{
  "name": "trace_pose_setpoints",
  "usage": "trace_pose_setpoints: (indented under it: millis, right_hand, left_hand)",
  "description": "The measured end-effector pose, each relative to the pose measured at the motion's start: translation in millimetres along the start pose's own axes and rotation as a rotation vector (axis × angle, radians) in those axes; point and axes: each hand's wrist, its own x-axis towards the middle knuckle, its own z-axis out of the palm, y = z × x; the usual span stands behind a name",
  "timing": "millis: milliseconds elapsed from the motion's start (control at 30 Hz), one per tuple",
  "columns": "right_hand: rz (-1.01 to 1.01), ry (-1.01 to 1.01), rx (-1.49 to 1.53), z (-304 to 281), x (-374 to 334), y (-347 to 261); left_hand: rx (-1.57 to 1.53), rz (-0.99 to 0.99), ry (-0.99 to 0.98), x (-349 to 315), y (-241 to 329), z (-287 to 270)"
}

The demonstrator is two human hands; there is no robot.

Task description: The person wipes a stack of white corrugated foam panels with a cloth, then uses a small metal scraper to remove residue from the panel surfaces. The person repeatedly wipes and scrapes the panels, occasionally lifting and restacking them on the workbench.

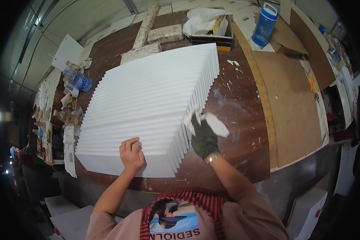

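A fanned-out stack of white sheets [148, 100] lies across a dark brown worktable [236, 108], each sheet stepped slightly behind the one before. My bare left hand [131, 154] presses flat on the nearest top sheet, close to the stack's front edge. My right hand [204, 138] wears a dark glove and grips a crumpled white cloth [214, 122] against the stepped right edge of the stack.
A blue bottle [265, 24] stands at the back right beside brown boards [292, 100]. A box with a white bag [210, 24] and plaster-crusted blocks [164, 34] sit at the back. A plastic bottle [78, 80] and clutter line the left edge.
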Motion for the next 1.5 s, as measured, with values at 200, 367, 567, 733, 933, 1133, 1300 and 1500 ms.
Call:
trace_pose_setpoints:
  millis: [200,367,567,733,933,1133,1300,1500]
  right_hand:
    - [0.036,0.020,-0.070,-14.1,-20.1,9.9]
    - [-0.163,0.139,0.007,-3.1,3.6,7.8]
    - [-0.063,-0.174,-0.295,-6.2,-37.6,35.2]
    - [-0.194,0.481,0.388,-35.6,49.5,36.8]
    - [-0.564,0.379,-0.011,-20.7,135.4,-62.8]
    - [-0.598,0.376,-0.203,40.5,175.8,-46.2]
    - [-0.374,0.395,-0.095,-51.4,189.6,48.1]
    - [-0.077,0.268,0.832,-129.0,186.5,20.4]
  left_hand:
    - [-0.006,0.005,0.016,-1.4,-1.0,1.3]
    - [-0.004,0.014,0.031,-2.0,-1.2,1.3]
    - [-0.011,-0.009,0.022,-3.9,-2.0,3.0]
    - [-0.006,-0.026,0.006,-4.6,-1.4,1.1]
    - [-0.011,-0.031,0.009,-3.5,-0.6,0.9]
    - [-0.019,-0.025,0.032,-1.5,0.0,0.1]
    - [-0.045,-0.035,0.072,-2.4,1.1,-1.0]
    - [-0.028,-0.054,0.046,-3.8,2.8,-2.9]
